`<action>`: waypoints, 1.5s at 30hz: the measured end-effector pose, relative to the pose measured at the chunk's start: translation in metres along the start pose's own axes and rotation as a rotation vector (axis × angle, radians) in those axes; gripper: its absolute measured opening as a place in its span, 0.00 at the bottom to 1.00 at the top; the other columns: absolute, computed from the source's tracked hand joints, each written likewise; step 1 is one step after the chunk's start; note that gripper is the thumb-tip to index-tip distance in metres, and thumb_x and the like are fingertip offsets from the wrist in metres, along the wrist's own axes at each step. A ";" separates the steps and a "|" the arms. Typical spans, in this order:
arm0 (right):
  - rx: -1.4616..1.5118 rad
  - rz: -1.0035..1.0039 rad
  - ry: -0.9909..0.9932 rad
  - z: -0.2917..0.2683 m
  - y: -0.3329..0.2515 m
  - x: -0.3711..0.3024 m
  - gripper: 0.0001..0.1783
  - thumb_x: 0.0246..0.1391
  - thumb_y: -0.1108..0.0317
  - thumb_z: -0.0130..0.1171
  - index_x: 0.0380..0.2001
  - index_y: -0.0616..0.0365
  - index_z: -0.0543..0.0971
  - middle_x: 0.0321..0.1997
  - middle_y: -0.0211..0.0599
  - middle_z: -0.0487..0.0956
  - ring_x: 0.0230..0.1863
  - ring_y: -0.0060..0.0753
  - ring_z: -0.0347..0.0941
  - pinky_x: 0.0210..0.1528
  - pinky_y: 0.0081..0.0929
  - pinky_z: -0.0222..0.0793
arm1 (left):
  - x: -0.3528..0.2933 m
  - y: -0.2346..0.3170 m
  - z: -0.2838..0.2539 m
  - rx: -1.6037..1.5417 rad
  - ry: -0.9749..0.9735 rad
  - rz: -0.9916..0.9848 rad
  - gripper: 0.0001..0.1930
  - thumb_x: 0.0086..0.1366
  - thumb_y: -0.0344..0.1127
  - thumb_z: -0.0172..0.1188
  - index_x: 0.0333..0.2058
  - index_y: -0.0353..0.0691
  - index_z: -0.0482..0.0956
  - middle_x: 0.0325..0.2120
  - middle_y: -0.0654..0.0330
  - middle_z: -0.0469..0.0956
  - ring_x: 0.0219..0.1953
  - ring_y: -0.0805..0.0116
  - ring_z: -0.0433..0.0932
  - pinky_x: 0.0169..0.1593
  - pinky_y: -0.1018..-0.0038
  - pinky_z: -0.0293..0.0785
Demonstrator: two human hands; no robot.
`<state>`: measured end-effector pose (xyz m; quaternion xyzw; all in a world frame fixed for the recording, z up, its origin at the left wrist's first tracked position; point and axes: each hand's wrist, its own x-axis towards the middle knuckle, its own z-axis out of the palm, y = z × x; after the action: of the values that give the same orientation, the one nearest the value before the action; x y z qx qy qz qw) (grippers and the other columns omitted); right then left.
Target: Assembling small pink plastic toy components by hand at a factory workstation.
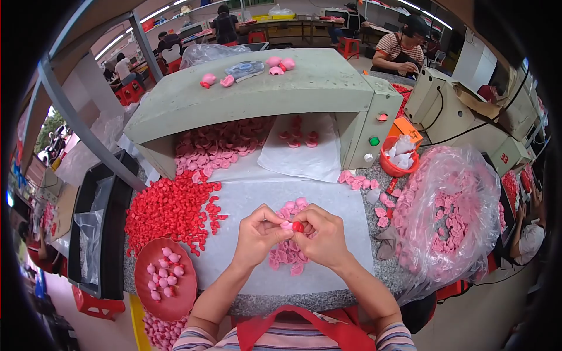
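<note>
Joining pieces, seemingly: centre frame, left hand (259, 234) grip pinches a pink piece (286, 225), right hand (324, 237) grip a red piece (298, 227); next move likely needs aligned pressing.

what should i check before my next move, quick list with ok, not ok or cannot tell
1. Left hand gripping the pink piece: ok.
2. Right hand gripping the red piece: ok.
3. Pink and red pieces firmly joined: cannot tell, the contact is too small and partly covered.
4. More loose pink pieces close by: ok, lying below the hands on the white sheet.
5. Red pile unblocked: ok, nothing covers it.
6. Room on the plate: ok, bare surface shows.
</note>
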<state>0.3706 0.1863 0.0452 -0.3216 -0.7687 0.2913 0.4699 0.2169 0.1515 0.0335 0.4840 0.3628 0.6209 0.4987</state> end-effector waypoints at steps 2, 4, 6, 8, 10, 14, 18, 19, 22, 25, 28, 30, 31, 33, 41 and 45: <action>-0.045 -0.002 0.006 0.002 0.012 -0.001 0.09 0.34 0.78 0.64 0.23 0.63 0.74 0.24 0.34 0.74 0.20 0.22 0.71 0.21 0.17 0.68 | 0.006 -0.012 -0.002 -0.069 0.000 -0.118 0.08 0.50 0.17 0.61 0.28 0.34 0.72 0.27 0.61 0.72 0.31 0.74 0.75 0.34 0.79 0.74; -0.097 -0.014 0.013 0.003 0.027 -0.003 0.10 0.34 0.78 0.64 0.23 0.63 0.74 0.24 0.34 0.74 0.20 0.23 0.71 0.21 0.18 0.68 | 0.010 -0.022 -0.003 -0.104 0.000 -0.197 0.09 0.50 0.17 0.61 0.27 0.34 0.72 0.28 0.61 0.72 0.31 0.74 0.75 0.35 0.79 0.74; -0.131 -0.086 0.027 0.004 0.045 -0.005 0.10 0.34 0.76 0.66 0.23 0.63 0.74 0.23 0.35 0.74 0.21 0.24 0.72 0.21 0.19 0.69 | 0.019 -0.034 -0.005 -0.141 0.013 -0.269 0.09 0.50 0.17 0.61 0.27 0.34 0.71 0.28 0.61 0.72 0.31 0.74 0.75 0.35 0.80 0.74; -0.170 -0.126 0.044 0.000 0.059 0.000 0.11 0.34 0.76 0.66 0.24 0.63 0.74 0.24 0.35 0.73 0.22 0.26 0.72 0.21 0.20 0.69 | 0.037 -0.048 -0.012 -0.180 -0.172 -0.294 0.08 0.53 0.18 0.59 0.29 0.34 0.70 0.29 0.57 0.76 0.33 0.72 0.77 0.37 0.77 0.76; -0.211 -0.165 0.066 -0.004 0.073 0.005 0.12 0.34 0.75 0.66 0.25 0.62 0.74 0.25 0.35 0.73 0.22 0.27 0.72 0.22 0.20 0.70 | 0.060 -0.055 -0.011 -0.132 -0.213 -0.284 0.08 0.52 0.17 0.60 0.28 0.34 0.71 0.29 0.59 0.74 0.32 0.73 0.76 0.36 0.78 0.75; -0.279 0.124 0.120 -0.009 0.090 0.027 0.20 0.34 0.72 0.69 0.35 0.61 0.74 0.32 0.36 0.72 0.24 0.28 0.73 0.24 0.22 0.70 | 0.124 -0.096 -0.017 0.198 -0.154 -0.064 0.07 0.51 0.21 0.63 0.27 0.33 0.73 0.28 0.61 0.73 0.32 0.74 0.76 0.35 0.77 0.75; -0.339 0.224 0.071 -0.012 0.099 0.034 0.23 0.37 0.70 0.69 0.41 0.58 0.75 0.38 0.36 0.72 0.26 0.27 0.73 0.25 0.23 0.70 | 0.191 -0.150 -0.034 0.889 0.223 0.442 0.08 0.47 0.29 0.66 0.25 0.38 0.74 0.25 0.57 0.72 0.29 0.63 0.77 0.33 0.72 0.75; -0.341 0.215 0.028 -0.012 0.098 0.032 0.20 0.39 0.71 0.67 0.39 0.58 0.75 0.38 0.35 0.73 0.25 0.27 0.73 0.25 0.23 0.70 | 0.203 -0.157 -0.034 1.035 0.257 0.479 0.08 0.47 0.30 0.65 0.25 0.40 0.75 0.26 0.57 0.72 0.30 0.60 0.76 0.32 0.69 0.75; -0.329 0.201 -0.050 -0.011 0.086 0.024 0.13 0.41 0.70 0.65 0.34 0.58 0.77 0.33 0.36 0.75 0.24 0.30 0.74 0.24 0.26 0.69 | 0.224 -0.181 -0.035 1.328 0.278 0.397 0.08 0.46 0.31 0.62 0.28 0.43 0.76 0.31 0.57 0.73 0.33 0.57 0.73 0.32 0.63 0.73; -0.264 0.205 -0.126 0.005 0.075 0.013 0.09 0.42 0.72 0.63 0.30 0.60 0.77 0.28 0.36 0.76 0.24 0.32 0.75 0.24 0.27 0.69 | 0.203 -0.156 -0.020 1.405 0.308 0.342 0.11 0.46 0.29 0.62 0.32 0.43 0.76 0.32 0.58 0.72 0.35 0.57 0.73 0.33 0.65 0.73; -0.103 0.061 -0.347 0.054 0.062 0.008 0.08 0.42 0.74 0.60 0.30 0.60 0.77 0.28 0.39 0.76 0.26 0.37 0.75 0.26 0.30 0.70 | 0.138 -0.094 -0.038 1.066 0.470 0.427 0.16 0.48 0.27 0.61 0.38 0.42 0.77 0.34 0.57 0.73 0.35 0.59 0.74 0.35 0.68 0.73; -0.060 0.049 -0.508 0.101 0.046 0.018 0.09 0.41 0.77 0.58 0.30 0.61 0.77 0.30 0.42 0.75 0.30 0.44 0.75 0.32 0.34 0.70 | 0.088 -0.075 -0.088 0.995 0.691 0.323 0.15 0.50 0.26 0.61 0.39 0.41 0.77 0.35 0.56 0.73 0.31 0.61 0.75 0.34 0.70 0.73; -0.105 0.005 -0.484 0.125 0.046 0.024 0.10 0.40 0.77 0.59 0.31 0.61 0.77 0.30 0.42 0.75 0.31 0.44 0.75 0.34 0.34 0.70 | 0.062 -0.061 -0.101 0.968 0.762 0.276 0.14 0.51 0.26 0.61 0.39 0.40 0.77 0.34 0.56 0.73 0.30 0.64 0.75 0.34 0.72 0.72; -0.133 -0.095 -0.391 0.168 0.066 0.035 0.12 0.38 0.76 0.59 0.32 0.61 0.77 0.30 0.42 0.74 0.32 0.46 0.74 0.36 0.36 0.70 | 0.021 -0.041 -0.115 0.830 0.833 0.155 0.13 0.53 0.26 0.60 0.40 0.38 0.77 0.33 0.58 0.74 0.28 0.71 0.74 0.32 0.76 0.71; 0.245 0.312 -0.479 0.165 0.102 0.061 0.12 0.51 0.68 0.55 0.39 0.61 0.77 0.33 0.36 0.79 0.27 0.25 0.71 0.31 0.24 0.68 | -0.079 -0.034 -0.108 0.693 0.681 -0.078 0.09 0.56 0.27 0.59 0.37 0.36 0.78 0.31 0.63 0.78 0.29 0.79 0.74 0.30 0.81 0.71; 0.830 0.688 -0.287 0.067 0.094 0.048 0.15 0.56 0.65 0.51 0.43 0.63 0.74 0.32 0.32 0.77 0.23 0.19 0.68 0.23 0.18 0.64 | -0.047 -0.075 -0.076 0.870 0.321 -0.064 0.11 0.50 0.28 0.61 0.36 0.39 0.78 0.30 0.54 0.76 0.32 0.62 0.77 0.34 0.71 0.74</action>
<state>0.3137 0.2716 -0.0258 -0.2991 -0.4964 0.7471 0.3256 0.1657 0.1264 -0.0676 0.5343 0.6771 0.4623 0.2058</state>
